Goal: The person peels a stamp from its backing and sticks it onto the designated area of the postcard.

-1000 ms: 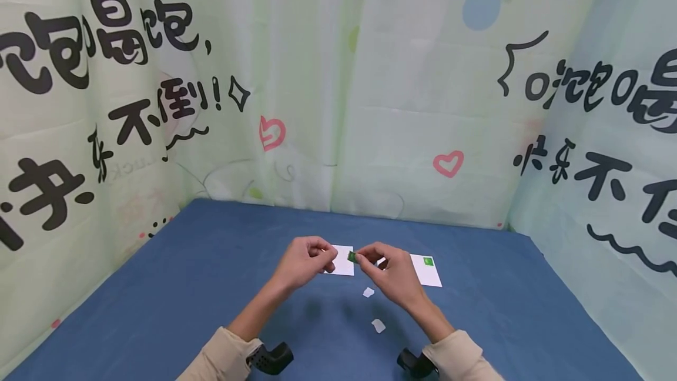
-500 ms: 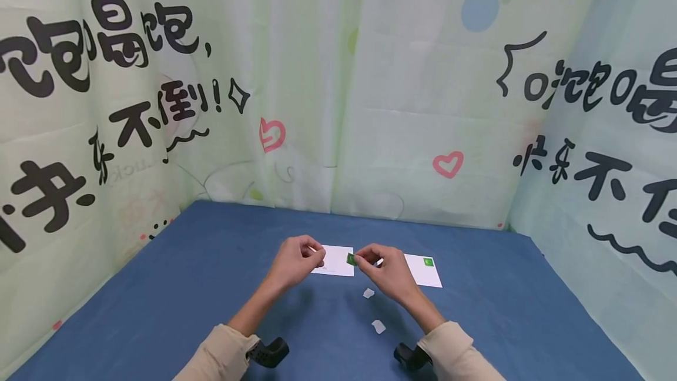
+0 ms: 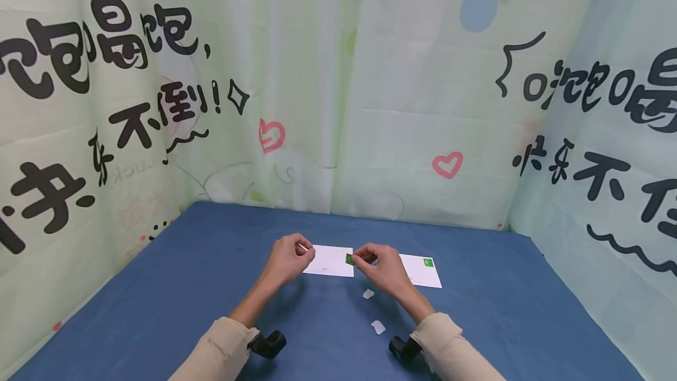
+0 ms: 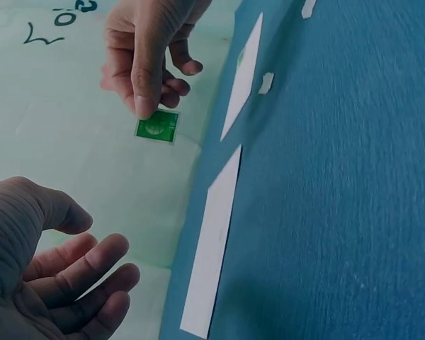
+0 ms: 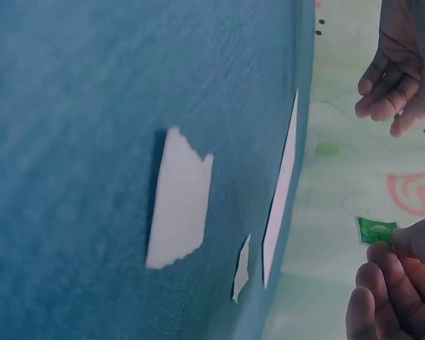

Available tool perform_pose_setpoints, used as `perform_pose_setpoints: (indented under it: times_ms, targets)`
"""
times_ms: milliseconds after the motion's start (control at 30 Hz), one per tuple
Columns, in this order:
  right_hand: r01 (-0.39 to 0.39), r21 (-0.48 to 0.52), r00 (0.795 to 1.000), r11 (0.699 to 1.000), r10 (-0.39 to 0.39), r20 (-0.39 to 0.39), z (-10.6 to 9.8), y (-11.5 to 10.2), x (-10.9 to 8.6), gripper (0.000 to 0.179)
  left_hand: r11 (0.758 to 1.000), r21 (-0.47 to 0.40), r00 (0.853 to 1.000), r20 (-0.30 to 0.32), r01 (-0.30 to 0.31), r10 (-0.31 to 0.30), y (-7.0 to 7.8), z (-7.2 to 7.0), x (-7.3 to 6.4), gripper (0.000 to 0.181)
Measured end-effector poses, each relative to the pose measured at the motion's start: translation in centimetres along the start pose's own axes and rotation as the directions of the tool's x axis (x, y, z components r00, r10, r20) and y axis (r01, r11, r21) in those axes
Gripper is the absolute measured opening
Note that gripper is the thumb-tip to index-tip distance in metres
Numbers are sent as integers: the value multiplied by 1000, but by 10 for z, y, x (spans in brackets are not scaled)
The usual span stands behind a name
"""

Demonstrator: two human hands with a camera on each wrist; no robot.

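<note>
My right hand (image 3: 386, 269) pinches a small green stamp (image 3: 349, 259) by its edge between thumb and fingers. In the left wrist view the green stamp (image 4: 157, 127) hangs from those fingertips, above the table. My left hand (image 3: 288, 258) holds nothing; its fingers are loosely bent, with thumb and index apart in the left wrist view (image 4: 64, 262). Between the hands a white envelope (image 3: 329, 261) lies flat, with faint small print near its lower edge. To its right lies another white envelope (image 3: 420, 276), partly behind my right hand, with a green stamp (image 3: 428, 262) at its upper right corner.
Two torn scraps of white paper, one farther (image 3: 368, 294) and one nearer (image 3: 378, 327), lie on the blue tablecloth (image 3: 169, 298). A pale printed curtain (image 3: 328, 87) encloses the table at the back and sides. Each wrist wears a black camera.
My left hand has drawn left, away from the stamp, uncovering more of the left envelope. My right hand has shifted slightly left, still pinching the stamp.
</note>
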State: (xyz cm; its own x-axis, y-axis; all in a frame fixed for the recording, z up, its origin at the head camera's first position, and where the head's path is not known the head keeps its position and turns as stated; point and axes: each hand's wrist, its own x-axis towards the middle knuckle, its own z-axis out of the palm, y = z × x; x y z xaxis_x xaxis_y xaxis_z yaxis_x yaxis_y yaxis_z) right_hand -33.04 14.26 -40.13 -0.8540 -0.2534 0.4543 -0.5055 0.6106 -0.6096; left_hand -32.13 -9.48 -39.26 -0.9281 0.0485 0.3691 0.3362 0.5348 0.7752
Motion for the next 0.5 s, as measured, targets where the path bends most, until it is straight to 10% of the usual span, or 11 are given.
perform_pose_setpoints:
  times_ms: [500]
  targets:
    - [-81, -28, 997, 996, 81, 15, 7, 7, 12, 4, 993, 112, 1000, 3, 31, -31, -12, 3, 14, 14]
